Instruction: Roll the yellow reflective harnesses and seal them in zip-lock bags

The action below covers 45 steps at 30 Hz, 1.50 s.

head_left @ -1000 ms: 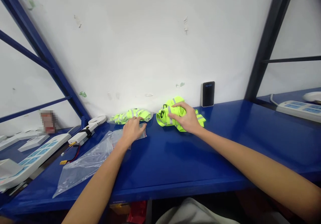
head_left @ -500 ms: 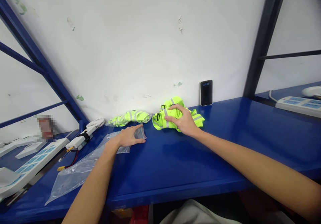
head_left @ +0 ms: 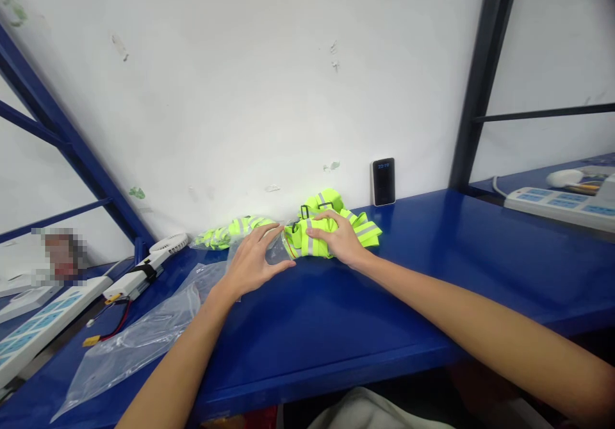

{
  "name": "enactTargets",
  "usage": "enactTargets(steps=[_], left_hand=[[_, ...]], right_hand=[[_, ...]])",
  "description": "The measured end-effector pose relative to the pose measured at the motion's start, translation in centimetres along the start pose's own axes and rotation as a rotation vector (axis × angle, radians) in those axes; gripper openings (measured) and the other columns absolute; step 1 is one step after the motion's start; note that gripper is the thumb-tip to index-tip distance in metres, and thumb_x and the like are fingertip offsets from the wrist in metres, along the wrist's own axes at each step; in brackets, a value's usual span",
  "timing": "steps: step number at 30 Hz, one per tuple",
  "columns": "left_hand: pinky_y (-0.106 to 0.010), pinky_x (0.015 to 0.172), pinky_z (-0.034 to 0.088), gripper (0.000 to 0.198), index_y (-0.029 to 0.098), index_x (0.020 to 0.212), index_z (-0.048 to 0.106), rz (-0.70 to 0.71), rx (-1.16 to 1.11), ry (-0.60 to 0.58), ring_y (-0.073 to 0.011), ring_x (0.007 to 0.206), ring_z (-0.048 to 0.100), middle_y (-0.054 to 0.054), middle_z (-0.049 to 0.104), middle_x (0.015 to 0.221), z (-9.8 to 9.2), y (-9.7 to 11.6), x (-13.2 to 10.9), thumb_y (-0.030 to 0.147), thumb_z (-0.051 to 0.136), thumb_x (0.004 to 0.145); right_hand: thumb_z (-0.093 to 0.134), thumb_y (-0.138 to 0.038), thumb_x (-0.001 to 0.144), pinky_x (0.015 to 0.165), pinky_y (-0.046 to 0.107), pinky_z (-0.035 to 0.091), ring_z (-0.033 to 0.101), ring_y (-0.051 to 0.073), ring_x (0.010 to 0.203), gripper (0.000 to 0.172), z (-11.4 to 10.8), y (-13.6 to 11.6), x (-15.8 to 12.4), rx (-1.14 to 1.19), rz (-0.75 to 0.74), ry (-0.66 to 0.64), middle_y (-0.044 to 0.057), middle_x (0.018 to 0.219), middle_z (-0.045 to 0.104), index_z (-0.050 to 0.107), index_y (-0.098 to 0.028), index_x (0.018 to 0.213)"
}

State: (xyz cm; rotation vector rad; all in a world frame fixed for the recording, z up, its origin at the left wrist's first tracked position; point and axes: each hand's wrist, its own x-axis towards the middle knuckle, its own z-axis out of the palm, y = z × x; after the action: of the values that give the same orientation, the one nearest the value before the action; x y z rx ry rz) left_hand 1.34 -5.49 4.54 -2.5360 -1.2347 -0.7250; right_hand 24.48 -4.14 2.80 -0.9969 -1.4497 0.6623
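My right hand (head_left: 342, 240) is closed around a folded bundle of fluorescent yellow reflective vest (head_left: 311, 242), which has grey stripes and black buckles. Its loose straps spread out behind and to the right of my fingers. My left hand (head_left: 252, 259) holds the mouth of a clear zip bag (head_left: 277, 250), thumb and fingers apart at the rim. The bag's mouth meets the left end of the bundle; how far the bundle sits inside I cannot tell. Behind my left hand, a second yellow reflective bundle (head_left: 218, 235) lies in clear plastic against the wall.
Another clear plastic bag (head_left: 139, 342) lies flat on the blue table (head_left: 336, 326). To the left are a white handheld fan (head_left: 168, 244), a battery pack with wires (head_left: 125, 287) and a power strip (head_left: 48, 320). A small clock-like device (head_left: 383, 182) leans on the wall.
My left hand has moved right with the zip bag, bringing its mouth up to the vest bundle. My right hand keeps its grip on the bundle. The view has shifted slightly right.
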Motion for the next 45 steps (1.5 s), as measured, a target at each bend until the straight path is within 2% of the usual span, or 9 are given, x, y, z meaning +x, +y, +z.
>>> enactTargets(steps=[11, 18, 24, 28, 31, 34, 37, 40, 45], left_hand=[[-0.048, 0.109, 0.036, 0.069, 0.022, 0.138, 0.038, 0.113, 0.072, 0.152, -0.029, 0.131, 0.045, -0.013, 0.048, 0.141, 1.3, 1.5, -0.1, 0.059, 0.059, 0.083], [-0.048, 0.116, 0.026, 0.076, 0.021, 0.146, 0.028, 0.239, 0.076, 0.109, -0.0278, 0.137, 0.038, -0.013, 0.045, 0.145, 1.9, 2.8, 0.2, 0.055, 0.058, 0.085], [-0.054, 0.117, 0.021, 0.088, 0.027, 0.151, 0.018, 0.122, 0.142, 0.059, -0.0323, 0.144, 0.026, -0.011, 0.033, 0.153, 0.1, 2.1, 0.3, 0.05, 0.063, 0.08], [-0.049, 0.119, 0.022, 0.104, 0.021, 0.153, -0.001, 0.077, 0.096, 0.004, -0.0282, 0.141, 0.033, -0.013, 0.03, 0.155, -0.2, 1.2, 0.2, 0.041, 0.067, 0.077], [-0.049, 0.118, 0.025, 0.094, 0.021, 0.151, 0.014, 0.022, 0.121, -0.014, -0.0276, 0.14, 0.034, -0.013, 0.034, 0.153, -0.2, 1.0, 0.3, 0.031, 0.068, 0.075], [-0.053, 0.118, 0.021, 0.081, 0.021, 0.143, 0.032, -0.005, 0.201, 0.036, -0.031, 0.14, 0.035, -0.013, 0.041, 0.148, 0.0, 1.4, 0.5, 0.027, 0.069, 0.071], [-0.054, 0.117, 0.02, 0.081, 0.017, 0.14, 0.036, 0.074, 0.251, 0.076, -0.0333, 0.138, 0.037, -0.016, 0.046, 0.143, 1.0, 2.6, 0.8, 0.027, 0.071, 0.069], [-0.05, 0.113, 0.029, 0.079, 0.014, 0.139, 0.036, 0.131, 0.244, 0.084, -0.0337, 0.133, 0.042, -0.018, 0.05, 0.138, 2.5, 4.0, 1.1, 0.028, 0.071, 0.069], [-0.048, 0.103, 0.038, 0.076, 0.017, 0.137, 0.037, 0.16, 0.15, 0.089, -0.0333, 0.126, 0.046, -0.017, 0.05, 0.136, 4.1, 4.2, 1.2, 0.029, 0.068, 0.07]], right_hand=[[0.074, -0.043, 0.064, 0.082, 0.036, 0.042, 0.06, 0.026, 0.095, 0.034, 0.3, -1.2, -0.4, -0.037, 0.148, -0.071, 0.004, 0.097, 0.067, 0.063, -0.02, 0.086], [0.06, -0.025, 0.073, 0.092, 0.036, 0.041, 0.06, 0.022, 0.098, 0.022, 0.6, -1.7, -1.0, 0.025, -0.063, -0.232, 0.002, 0.101, 0.067, 0.064, -0.021, 0.093], [0.059, -0.026, 0.076, 0.091, 0.033, 0.046, 0.058, 0.023, 0.109, 0.04, 0.1, -2.3, -0.9, 0.384, 0.131, -0.415, 0.002, 0.12, 0.064, 0.066, -0.024, 0.115], [0.071, -0.028, 0.072, 0.093, 0.036, 0.048, 0.055, 0.025, 0.117, 0.052, -0.2, -1.9, -0.8, 0.307, 0.021, -0.51, 0.004, 0.13, 0.058, 0.062, -0.026, 0.124], [0.079, -0.027, 0.065, 0.093, 0.038, 0.047, 0.046, 0.028, 0.128, 0.063, 0.0, -1.6, -0.8, 0.199, -0.02, -0.389, 0.006, 0.134, 0.054, 0.058, -0.026, 0.125], [0.083, -0.026, 0.059, 0.089, 0.037, 0.049, 0.046, 0.028, 0.127, 0.068, 0.6, -1.3, -0.7, 0.23, 0.058, -0.286, 0.01, 0.128, 0.056, 0.055, -0.024, 0.121], [0.083, -0.025, 0.056, 0.089, 0.037, 0.048, 0.054, 0.025, 0.116, 0.055, 1.4, -0.6, -0.5, 0.317, 0.115, -0.271, 0.008, 0.114, 0.061, 0.057, -0.021, 0.104], [0.077, -0.023, 0.058, 0.089, 0.036, 0.046, 0.058, 0.022, 0.103, 0.036, 2.0, 0.3, -0.5, 0.349, 0.141, -0.272, 0.003, 0.096, 0.063, 0.057, -0.019, 0.086], [0.07, -0.023, 0.066, 0.086, 0.036, 0.047, 0.059, 0.02, 0.093, 0.024, 1.0, 0.1, -0.8, 0.314, 0.078, -0.387, 0.003, 0.091, 0.064, 0.061, -0.017, 0.088]])
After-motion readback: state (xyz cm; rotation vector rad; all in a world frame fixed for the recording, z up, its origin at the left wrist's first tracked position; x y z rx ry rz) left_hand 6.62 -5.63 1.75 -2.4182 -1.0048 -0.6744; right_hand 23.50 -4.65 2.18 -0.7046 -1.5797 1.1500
